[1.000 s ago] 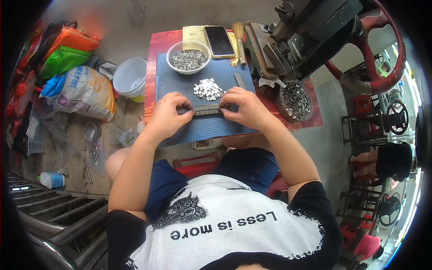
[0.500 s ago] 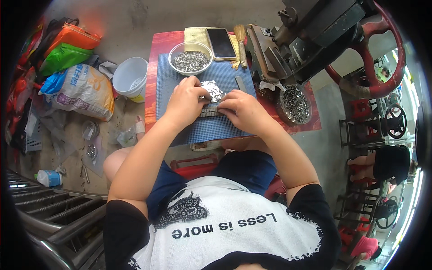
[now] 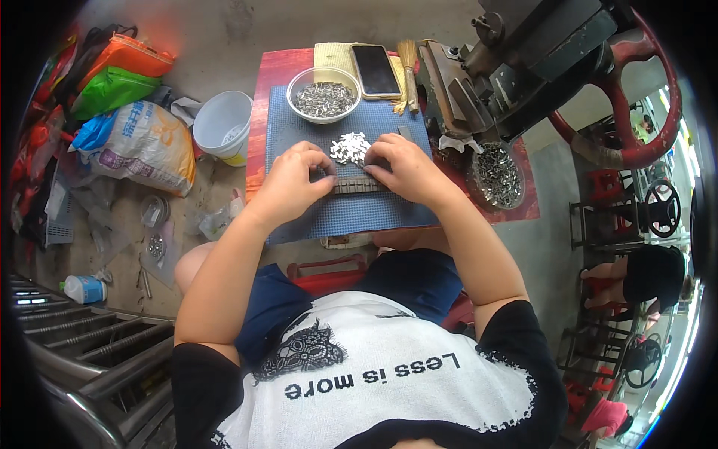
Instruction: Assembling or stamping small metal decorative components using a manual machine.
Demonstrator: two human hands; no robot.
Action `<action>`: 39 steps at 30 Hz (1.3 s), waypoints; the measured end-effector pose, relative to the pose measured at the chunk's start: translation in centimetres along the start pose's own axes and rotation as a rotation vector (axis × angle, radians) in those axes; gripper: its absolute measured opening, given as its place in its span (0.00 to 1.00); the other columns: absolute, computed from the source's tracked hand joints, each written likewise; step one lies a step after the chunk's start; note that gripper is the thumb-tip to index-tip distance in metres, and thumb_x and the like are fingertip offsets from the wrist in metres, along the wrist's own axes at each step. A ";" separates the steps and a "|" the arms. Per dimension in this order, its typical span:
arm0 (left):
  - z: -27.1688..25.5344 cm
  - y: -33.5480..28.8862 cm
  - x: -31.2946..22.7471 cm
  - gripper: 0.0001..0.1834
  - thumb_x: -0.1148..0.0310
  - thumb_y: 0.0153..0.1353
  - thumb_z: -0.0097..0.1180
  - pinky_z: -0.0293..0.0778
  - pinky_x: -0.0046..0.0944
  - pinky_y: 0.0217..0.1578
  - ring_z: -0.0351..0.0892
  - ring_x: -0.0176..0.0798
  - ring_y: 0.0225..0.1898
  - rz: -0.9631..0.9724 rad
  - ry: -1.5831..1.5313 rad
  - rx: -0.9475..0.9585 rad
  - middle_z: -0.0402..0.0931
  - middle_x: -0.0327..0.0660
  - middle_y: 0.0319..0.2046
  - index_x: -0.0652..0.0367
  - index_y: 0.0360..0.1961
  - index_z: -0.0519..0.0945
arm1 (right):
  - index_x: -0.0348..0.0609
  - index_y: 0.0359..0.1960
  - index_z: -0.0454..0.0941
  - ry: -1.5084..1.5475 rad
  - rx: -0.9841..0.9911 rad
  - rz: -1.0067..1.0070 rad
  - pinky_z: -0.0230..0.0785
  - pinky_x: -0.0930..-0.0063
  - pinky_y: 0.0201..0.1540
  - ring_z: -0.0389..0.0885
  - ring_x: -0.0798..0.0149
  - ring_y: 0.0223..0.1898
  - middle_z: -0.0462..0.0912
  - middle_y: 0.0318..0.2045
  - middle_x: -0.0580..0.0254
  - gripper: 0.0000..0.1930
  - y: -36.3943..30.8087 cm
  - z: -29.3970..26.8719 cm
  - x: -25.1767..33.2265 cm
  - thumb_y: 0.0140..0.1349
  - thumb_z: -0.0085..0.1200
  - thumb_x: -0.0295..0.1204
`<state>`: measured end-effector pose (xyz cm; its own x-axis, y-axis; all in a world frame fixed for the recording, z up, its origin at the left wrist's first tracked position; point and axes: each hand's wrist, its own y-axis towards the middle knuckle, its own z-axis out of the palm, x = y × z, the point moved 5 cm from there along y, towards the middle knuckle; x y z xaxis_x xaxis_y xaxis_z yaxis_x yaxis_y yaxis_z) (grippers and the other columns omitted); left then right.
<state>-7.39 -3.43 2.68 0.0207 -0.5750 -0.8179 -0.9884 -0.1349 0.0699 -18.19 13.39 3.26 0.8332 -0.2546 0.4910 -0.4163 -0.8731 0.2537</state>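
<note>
A slotted metal block (image 3: 354, 185) lies crosswise on the blue ribbed mat (image 3: 329, 221). At its left end is my left hand (image 3: 292, 178), its thumb tip touching or almost touching the block, thumb and curled fingers apart. My right hand (image 3: 400, 168) bends over the block's right end, with its thumb low by the block. Its fingertips are drawn together beside the pile of small white pieces (image 3: 348, 148); anything pinched there is too small or hidden to name. Just beyond the pile stands a white bowl (image 3: 324, 118) of small metal pieces.
A phone (image 3: 375, 71) and a small straw brush (image 3: 408, 75) lie at the mat's far edge. On the right are a tub of metal pieces (image 3: 497, 176) and a machine with a red handwheel (image 3: 617, 97). A white bucket (image 3: 222, 127) and a stuffed sack (image 3: 146, 146) stand left.
My left hand has drawn back to the left, its thumb and fingers wider apart. My right hand has shifted slightly, its fingers now nearer the white pieces. The slotted block looks about the same.
</note>
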 end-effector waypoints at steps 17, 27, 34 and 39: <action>-0.2 -1.5 -0.2 0.14 0.69 0.53 0.69 0.77 0.42 0.43 0.82 0.47 0.38 -0.095 0.015 -0.001 0.80 0.49 0.35 0.64 0.40 0.86 | 0.40 0.34 0.80 -0.006 0.004 -0.007 0.70 0.59 0.49 0.76 0.50 0.45 0.78 0.35 0.56 0.07 0.5 0.1 0.4 0.57 0.64 0.27; -0.1 -2.0 0.7 0.11 0.72 0.54 0.68 0.75 0.39 0.42 0.79 0.41 0.37 0.001 -0.036 -0.198 0.78 0.43 0.35 0.61 0.40 0.85 | 0.38 0.36 0.76 0.063 0.075 -0.076 0.68 0.58 0.50 0.73 0.47 0.45 0.75 0.37 0.52 0.06 -0.8 0.4 3.2 0.61 0.59 0.25; 2.0 1.6 -1.1 0.06 0.73 0.51 0.65 0.72 0.47 0.50 0.76 0.50 0.47 0.268 0.226 -0.213 0.78 0.43 0.38 0.56 0.33 0.86 | 0.38 0.37 0.77 0.051 0.087 -0.112 0.69 0.58 0.51 0.74 0.48 0.46 0.76 0.38 0.52 0.07 -1.0 0.6 2.9 0.60 0.61 0.26; 2.8 2.4 -1.2 0.06 0.73 0.52 0.65 0.70 0.48 0.52 0.75 0.50 0.48 0.267 0.322 -0.188 0.78 0.43 0.38 0.58 0.33 0.86 | 0.36 0.37 0.78 0.164 0.003 0.003 0.71 0.62 0.45 0.77 0.51 0.40 0.77 0.34 0.53 0.07 -0.9 -0.6 1.8 0.59 0.61 0.23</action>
<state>-10.24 -0.83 2.24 -0.1560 -0.8269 -0.5403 -0.9217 -0.0748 0.3806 -16.54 13.94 4.43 0.7609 -0.1861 0.6216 -0.4174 -0.8738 0.2493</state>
